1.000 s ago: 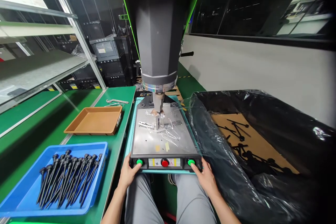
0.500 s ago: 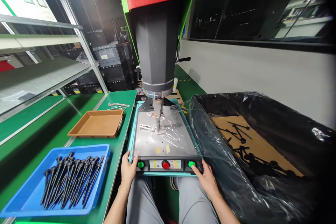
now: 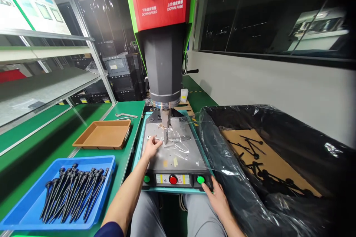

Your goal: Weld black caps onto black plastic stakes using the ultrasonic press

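Observation:
My left hand [image 3: 152, 148] reaches over the metal plate [image 3: 155, 161] of a press machine, its fingers closed in at the small metal fixture [image 3: 166, 137]. What they hold, if anything, is too small to make out. Just above the fixture is the metal tip [image 3: 165, 117] of the machine's dark head [image 3: 163, 66]. My right hand [image 3: 216, 194] rests at the right front corner of the base with fingers apart, its thumb just below the right green button [image 3: 200, 180]. A red button [image 3: 173, 179] sits mid-panel, and the left green button [image 3: 147, 179] is partly behind my left forearm.
To the left, a blue tray [image 3: 19, 211] holds several black rod-like parts [image 3: 75, 192] with thick heads. Behind it are a brown tray [image 3: 102, 133] and a wrench [image 3: 126, 115]. On the right, a bin lined with black plastic [image 3: 222, 163] contains cardboard [image 3: 267, 152] and more black parts.
My left hand has moved from the panel's left end forward to the fixture. My right thumb has slid off the green button to just below it. The view has tilted up slightly.

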Tool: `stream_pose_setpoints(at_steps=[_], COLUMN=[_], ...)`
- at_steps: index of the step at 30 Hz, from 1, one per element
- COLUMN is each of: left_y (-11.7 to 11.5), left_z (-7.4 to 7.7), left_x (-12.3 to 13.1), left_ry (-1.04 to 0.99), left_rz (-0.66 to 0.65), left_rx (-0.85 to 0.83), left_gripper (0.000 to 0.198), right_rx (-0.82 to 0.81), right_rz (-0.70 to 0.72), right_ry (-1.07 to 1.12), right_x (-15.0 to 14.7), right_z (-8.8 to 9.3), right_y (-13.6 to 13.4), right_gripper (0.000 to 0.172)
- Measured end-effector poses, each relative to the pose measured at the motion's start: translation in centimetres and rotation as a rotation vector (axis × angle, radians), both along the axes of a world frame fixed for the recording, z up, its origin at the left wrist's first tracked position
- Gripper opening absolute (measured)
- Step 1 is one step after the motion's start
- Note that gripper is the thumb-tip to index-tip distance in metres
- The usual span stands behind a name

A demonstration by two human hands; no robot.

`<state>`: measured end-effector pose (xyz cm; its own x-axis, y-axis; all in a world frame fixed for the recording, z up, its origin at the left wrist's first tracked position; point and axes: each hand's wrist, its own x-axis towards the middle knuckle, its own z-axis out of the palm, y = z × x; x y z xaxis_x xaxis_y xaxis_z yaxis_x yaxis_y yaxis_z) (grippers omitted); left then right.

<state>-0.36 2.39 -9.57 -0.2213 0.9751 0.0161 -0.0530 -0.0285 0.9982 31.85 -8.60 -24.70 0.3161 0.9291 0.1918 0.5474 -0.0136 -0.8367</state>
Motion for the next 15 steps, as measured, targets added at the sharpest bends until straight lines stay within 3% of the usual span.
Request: stream_pose_setpoints(at_steps=[4, 7, 12, 15], left_y=[-1.6, -3.2, -4.8, -5.1], left_z=[0.6, 1.3, 3.0, 3.9], left_x=[0.0, 0.0, 0.7, 1.3], left_ry=[-0.132, -0.256, -0.417, -0.510], left_rz=[-0.088, -0.129, -0.149, -0.163], left_rx=[-0.055, -0.079, -0.106, -0.088], left_gripper=[0.046, 0.044, 0.044, 0.042], right_rx=[0.122, 0.121, 0.223, 0.316], right_rz=[-0.007, 0.223, 0.493, 0.502], right_ry=[-0.005, 0.114, 0.143, 0.086], right_x=[-1.9, -5.0, -11.6, -14.7], right_z=[1.5, 3.3, 7.5, 10.3], right_y=[-1.5, -1.4, 2.7, 6.7], right_gripper=[0.057, 0.043, 0.037, 0.038])
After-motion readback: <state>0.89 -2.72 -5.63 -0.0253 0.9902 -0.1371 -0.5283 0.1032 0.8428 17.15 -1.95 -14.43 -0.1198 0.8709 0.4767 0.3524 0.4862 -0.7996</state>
